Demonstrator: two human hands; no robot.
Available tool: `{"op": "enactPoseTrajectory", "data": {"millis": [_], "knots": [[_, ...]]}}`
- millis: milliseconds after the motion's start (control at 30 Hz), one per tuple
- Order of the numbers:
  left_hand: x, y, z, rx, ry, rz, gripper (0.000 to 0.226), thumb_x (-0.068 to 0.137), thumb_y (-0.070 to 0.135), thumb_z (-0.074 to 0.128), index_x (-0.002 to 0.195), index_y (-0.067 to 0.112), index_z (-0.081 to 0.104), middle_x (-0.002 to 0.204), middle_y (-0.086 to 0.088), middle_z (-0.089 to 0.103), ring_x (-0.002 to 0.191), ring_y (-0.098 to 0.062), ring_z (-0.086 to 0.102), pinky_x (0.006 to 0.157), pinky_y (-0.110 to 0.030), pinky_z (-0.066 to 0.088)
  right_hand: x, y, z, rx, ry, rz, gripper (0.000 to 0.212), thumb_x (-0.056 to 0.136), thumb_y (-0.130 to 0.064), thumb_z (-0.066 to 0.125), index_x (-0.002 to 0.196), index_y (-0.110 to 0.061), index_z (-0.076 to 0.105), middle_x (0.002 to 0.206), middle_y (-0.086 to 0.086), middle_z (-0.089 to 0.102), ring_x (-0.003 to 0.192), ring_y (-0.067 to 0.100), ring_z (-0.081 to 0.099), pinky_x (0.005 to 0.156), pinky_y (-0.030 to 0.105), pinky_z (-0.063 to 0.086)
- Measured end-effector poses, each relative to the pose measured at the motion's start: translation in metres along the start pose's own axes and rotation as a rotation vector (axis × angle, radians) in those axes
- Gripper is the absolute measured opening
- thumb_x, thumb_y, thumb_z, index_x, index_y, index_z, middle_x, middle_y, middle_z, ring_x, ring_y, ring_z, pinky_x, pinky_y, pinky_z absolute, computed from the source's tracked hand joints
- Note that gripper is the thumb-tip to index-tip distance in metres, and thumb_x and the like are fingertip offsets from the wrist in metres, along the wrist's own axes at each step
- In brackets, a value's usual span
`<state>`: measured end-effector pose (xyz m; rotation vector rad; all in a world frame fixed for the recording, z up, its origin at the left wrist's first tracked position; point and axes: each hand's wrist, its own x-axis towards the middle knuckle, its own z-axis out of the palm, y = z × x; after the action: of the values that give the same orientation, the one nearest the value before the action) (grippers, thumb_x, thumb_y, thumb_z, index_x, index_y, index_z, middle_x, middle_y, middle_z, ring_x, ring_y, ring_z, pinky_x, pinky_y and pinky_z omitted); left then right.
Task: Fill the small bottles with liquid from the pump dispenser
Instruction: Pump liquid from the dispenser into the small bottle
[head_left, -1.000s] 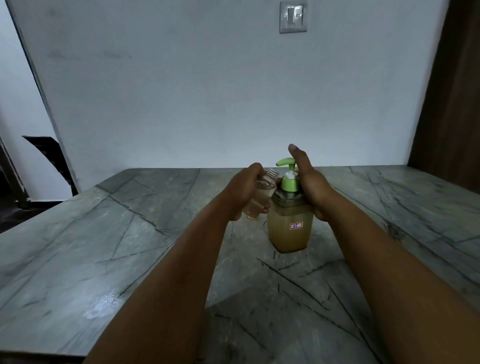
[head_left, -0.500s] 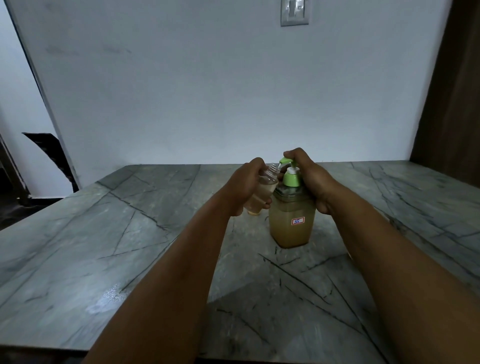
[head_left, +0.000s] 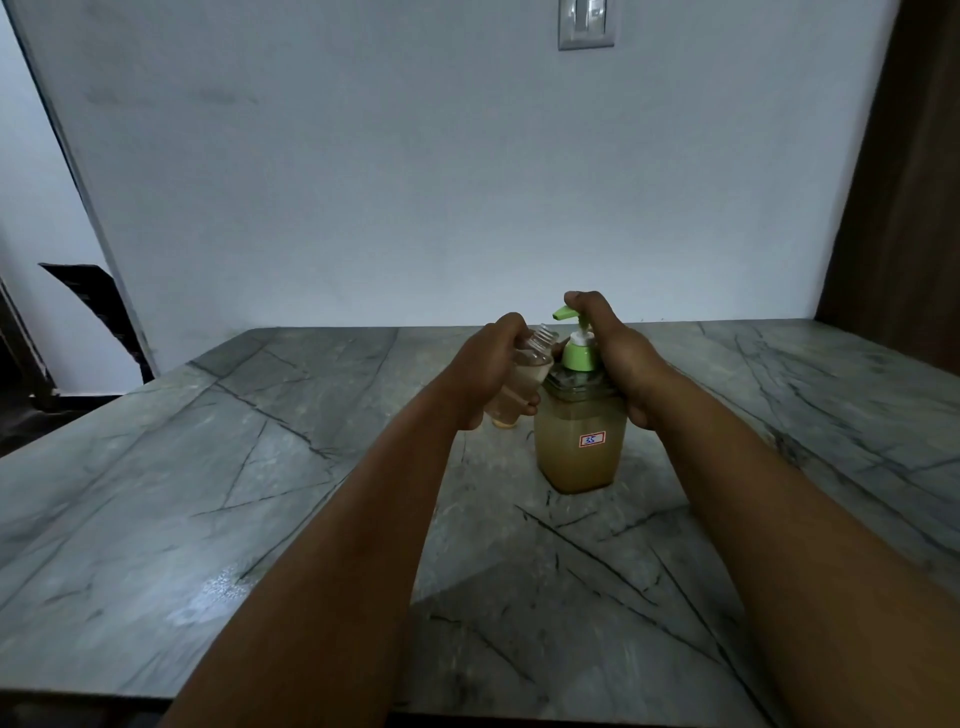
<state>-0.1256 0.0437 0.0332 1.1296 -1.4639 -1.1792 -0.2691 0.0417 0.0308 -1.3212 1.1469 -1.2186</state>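
Your hands work mid-table (head_left: 260, 467); bare marble runs wide to either side of them and toward you, wall close beyond. Your left hand (head_left: 485, 371) is wrapped round the small bottle (head_left: 519, 382), partly filled with pale liquid, long axis tilted, open neck up-right toward the green spout (head_left: 562, 313). Your right hand (head_left: 615, 358) grips the pump dispenser (head_left: 579, 449), upright, amber liquid nearly to the shoulder, finger over the pump top.

We note a clear plastic small bottle (head_left: 519, 376), glossy green plastic pump dispenser (head_left: 577, 415), and polished veined stone table (head_left: 260, 467).
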Motion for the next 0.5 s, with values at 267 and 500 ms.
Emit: {"op": "enactPoseTrajectory", "data": {"millis": [267, 500], "knots": [[0.0015, -0.0015, 0.0003, -0.007, 0.002, -0.005, 0.029, 0.093, 0.026, 0.038, 0.090, 0.005, 0.057, 0.059, -0.012, 0.059, 0.047, -0.026, 0.056, 0.050, -0.027, 0.048, 0.0030, -0.0007, 0.0009, -0.053, 0.005, -0.012, 0.042, 0.083, -0.053, 0.051, 0.076, -0.014, 0.065, 0.072, 0.010, 0.068, 0.060, 0.021, 0.060, 0.062, 0.026, 0.047], [0.0003, -0.0016, 0.0002, -0.017, 0.003, -0.005, 0.029, 0.094, 0.026, 0.038, 0.091, 0.004, 0.057, 0.058, -0.011, 0.060, 0.046, -0.025, 0.057, 0.049, -0.028, 0.048, 0.0034, 0.0018, 0.0007, -0.063, 0.012, -0.021, 0.050, 0.081, -0.061, 0.050, 0.077, -0.014, 0.067, 0.070, 0.007, 0.070, 0.057, 0.018, 0.062, 0.063, 0.026, 0.048]]}}
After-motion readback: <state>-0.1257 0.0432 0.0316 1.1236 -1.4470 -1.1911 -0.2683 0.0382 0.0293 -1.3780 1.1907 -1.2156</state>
